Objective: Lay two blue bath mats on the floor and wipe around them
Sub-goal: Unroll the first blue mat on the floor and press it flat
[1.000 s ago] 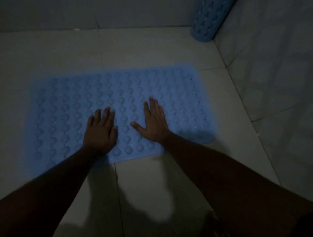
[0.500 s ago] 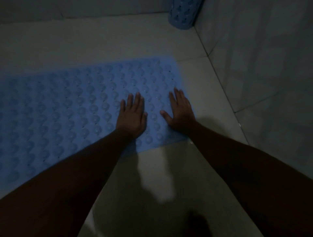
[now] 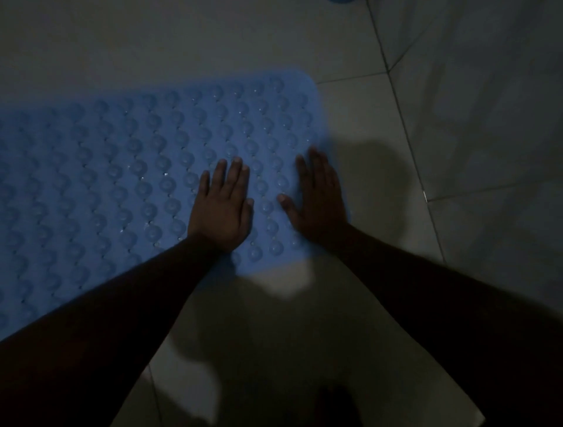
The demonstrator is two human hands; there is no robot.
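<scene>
A blue bath mat (image 3: 128, 170) with rows of round bumps lies flat on the pale tiled floor, running off the left edge of view. My left hand (image 3: 222, 204) rests palm down on the mat near its right end, fingers together and extended. My right hand (image 3: 320, 198) lies flat on the mat's right edge, fingers extended. Neither hand holds anything. A sliver of a second blue mat (image 3: 342, 1), rolled up, shows at the top edge by the wall.
A tiled wall (image 3: 487, 122) rises on the right, meeting the floor (image 3: 213, 36) along a diagonal line. The room is dim, and shadows of my arms fall on the tiles in front of the mat.
Both hands have slid to the right along the mat, from its middle to its right end. The view followed, so the rolled mat in the corner has almost left the frame.
</scene>
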